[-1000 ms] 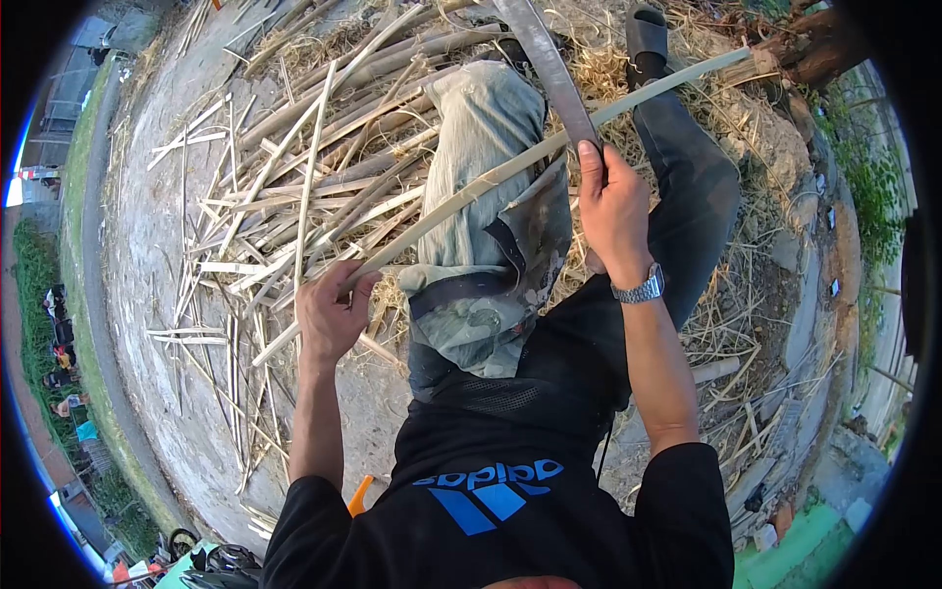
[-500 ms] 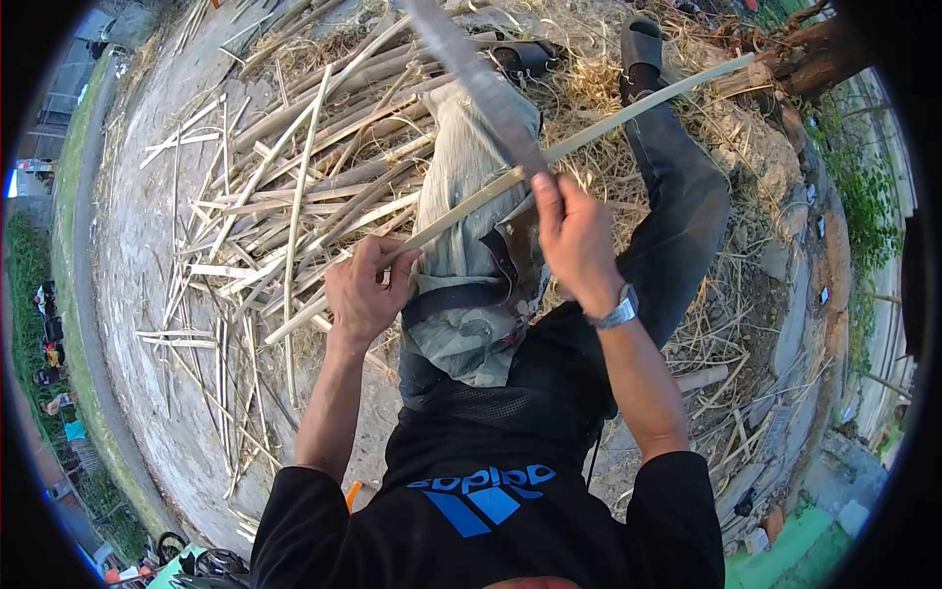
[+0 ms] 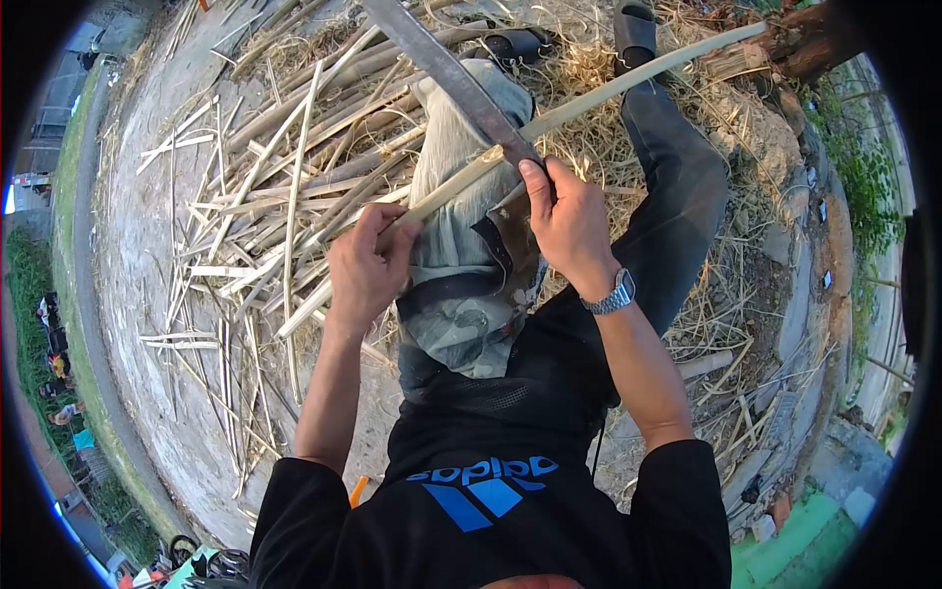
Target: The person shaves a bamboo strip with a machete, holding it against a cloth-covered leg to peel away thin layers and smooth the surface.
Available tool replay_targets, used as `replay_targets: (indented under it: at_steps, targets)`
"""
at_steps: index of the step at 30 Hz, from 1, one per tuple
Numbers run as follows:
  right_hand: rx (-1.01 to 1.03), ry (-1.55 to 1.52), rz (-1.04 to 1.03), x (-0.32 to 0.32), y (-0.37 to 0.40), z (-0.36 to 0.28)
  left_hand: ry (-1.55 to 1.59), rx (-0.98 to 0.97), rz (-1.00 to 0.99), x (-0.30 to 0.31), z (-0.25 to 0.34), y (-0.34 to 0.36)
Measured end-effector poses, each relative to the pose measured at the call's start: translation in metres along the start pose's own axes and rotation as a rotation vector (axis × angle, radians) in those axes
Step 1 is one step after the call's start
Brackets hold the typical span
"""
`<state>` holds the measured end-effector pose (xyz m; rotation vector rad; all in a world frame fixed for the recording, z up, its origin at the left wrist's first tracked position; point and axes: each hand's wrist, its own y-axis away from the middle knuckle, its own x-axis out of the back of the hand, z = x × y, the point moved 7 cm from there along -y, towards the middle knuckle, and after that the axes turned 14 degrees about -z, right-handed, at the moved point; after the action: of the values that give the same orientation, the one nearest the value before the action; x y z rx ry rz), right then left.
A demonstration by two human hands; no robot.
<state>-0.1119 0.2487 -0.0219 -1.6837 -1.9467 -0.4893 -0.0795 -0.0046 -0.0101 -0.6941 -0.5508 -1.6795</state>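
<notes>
My left hand (image 3: 366, 265) is closed, pinching a long pale bamboo strip (image 3: 638, 77) between thumb and fingers. The strip slants up to the right across my cloth-covered leg. In my right hand (image 3: 574, 221) is a machete (image 3: 437, 69), gripped near the base of its blade; the handle is mostly hidden. Its long dark blade points up and left and crosses the strip just beyond a pale cut spot. My right thumb presses close to the blade and strip. Beneath them, a grey-white cloth (image 3: 446, 162) is draped over the leg, with a dark strap across it.
Many split bamboo pieces (image 3: 304, 187) lie heaped on the ground at left. Thin shavings (image 3: 589, 74) are scattered around my shoes. A thick brown log (image 3: 810, 44) lies at upper right, near the strip's far end. Rubble and a low edge run along the right.
The machete and my right hand have shifted slightly up and left, and the blade is less blurred. The bamboo strip's far end sits higher and farther right.
</notes>
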Motion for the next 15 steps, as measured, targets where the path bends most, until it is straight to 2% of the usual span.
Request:
replay_targets:
  at_steps: [4, 6, 8, 10, 12, 14, 15]
  targets:
    - [-0.021, 0.087, 0.060, 0.023, -0.004, 0.012, -0.380, 0.061, -0.022, 0.050, -0.020, 0.043]
    - [-0.018, 0.073, 0.151, 0.043, -0.008, 0.026, -0.414, 0.116, -0.030, 0.069, -0.037, 0.067]
    - [-0.151, 0.048, 0.213, 0.063, -0.012, 0.046, -0.440, 0.178, -0.043, 0.070, -0.046, 0.077]
    - [-0.299, -0.195, 0.198, 0.056, -0.012, 0.065, -0.384, 0.119, 0.070, 0.066, -0.046, 0.076]
    - [-0.148, -0.097, 0.066, 0.019, -0.006, 0.042, -0.383, -0.071, 0.137, 0.045, -0.032, 0.056]
    - [-0.010, -0.086, 0.036, -0.013, 0.012, 0.001, -0.397, -0.020, 0.135, 0.041, -0.027, 0.041]
    - [-0.017, -0.084, 0.047, -0.008, 0.012, 0.005, -0.395, -0.031, 0.127, 0.037, -0.030, 0.038]
